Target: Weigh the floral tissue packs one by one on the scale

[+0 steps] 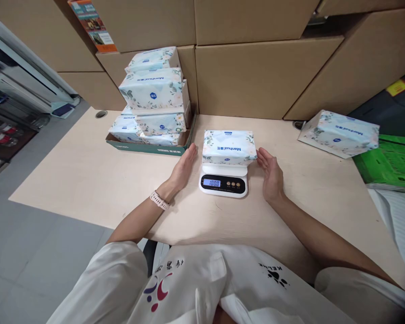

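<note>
Simply flanked the scale (223, 181) with flattened left hand (184, 167) and loosely curled right hand (272, 175), both empty, and had tissue pack (228, 147) atop it, set back probably for a readable display (212, 183).

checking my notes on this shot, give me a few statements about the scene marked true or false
1. A Manhua pack sits on the white scale. True.
2. The display is dark. False: the display is lit.
3. A pale wristband circles the left wrist. True.
4. Both hands are on one side of the scale. False: the left hand is left of it, the right hand right.
5. The green tray holds bottles. False: the green tray holds stacked packs.
</note>
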`<state>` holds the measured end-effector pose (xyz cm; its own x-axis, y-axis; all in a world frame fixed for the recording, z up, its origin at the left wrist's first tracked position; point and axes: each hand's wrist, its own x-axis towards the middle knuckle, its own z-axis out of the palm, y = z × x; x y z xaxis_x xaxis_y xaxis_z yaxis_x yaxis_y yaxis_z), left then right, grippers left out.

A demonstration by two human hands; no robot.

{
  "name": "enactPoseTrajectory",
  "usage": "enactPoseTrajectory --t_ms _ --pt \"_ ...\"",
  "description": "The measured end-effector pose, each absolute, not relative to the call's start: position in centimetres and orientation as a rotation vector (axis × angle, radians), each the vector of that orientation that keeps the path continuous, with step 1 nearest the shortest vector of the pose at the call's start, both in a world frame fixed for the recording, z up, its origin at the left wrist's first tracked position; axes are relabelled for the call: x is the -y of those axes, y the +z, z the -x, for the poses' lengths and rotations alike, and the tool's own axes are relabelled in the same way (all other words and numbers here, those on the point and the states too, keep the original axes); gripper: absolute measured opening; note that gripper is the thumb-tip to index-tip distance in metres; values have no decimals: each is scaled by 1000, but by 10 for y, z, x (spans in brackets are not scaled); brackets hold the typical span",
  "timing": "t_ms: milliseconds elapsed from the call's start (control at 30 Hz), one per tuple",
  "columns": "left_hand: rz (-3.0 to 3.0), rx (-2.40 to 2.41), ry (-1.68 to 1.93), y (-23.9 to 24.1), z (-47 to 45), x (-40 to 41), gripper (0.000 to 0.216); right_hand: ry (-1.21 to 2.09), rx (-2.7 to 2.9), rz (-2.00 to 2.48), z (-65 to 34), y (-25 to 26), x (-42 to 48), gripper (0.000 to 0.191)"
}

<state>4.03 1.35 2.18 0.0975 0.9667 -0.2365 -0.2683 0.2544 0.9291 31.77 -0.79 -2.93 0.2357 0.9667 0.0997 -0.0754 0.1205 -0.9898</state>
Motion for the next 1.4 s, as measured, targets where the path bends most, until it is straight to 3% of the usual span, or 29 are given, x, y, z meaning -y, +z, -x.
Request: enactPoseTrajectory --t_ms 1400 --pt "-880 -1093 1104 22 -40 -12 70 984 1038 1213 -318 -30 6 68"
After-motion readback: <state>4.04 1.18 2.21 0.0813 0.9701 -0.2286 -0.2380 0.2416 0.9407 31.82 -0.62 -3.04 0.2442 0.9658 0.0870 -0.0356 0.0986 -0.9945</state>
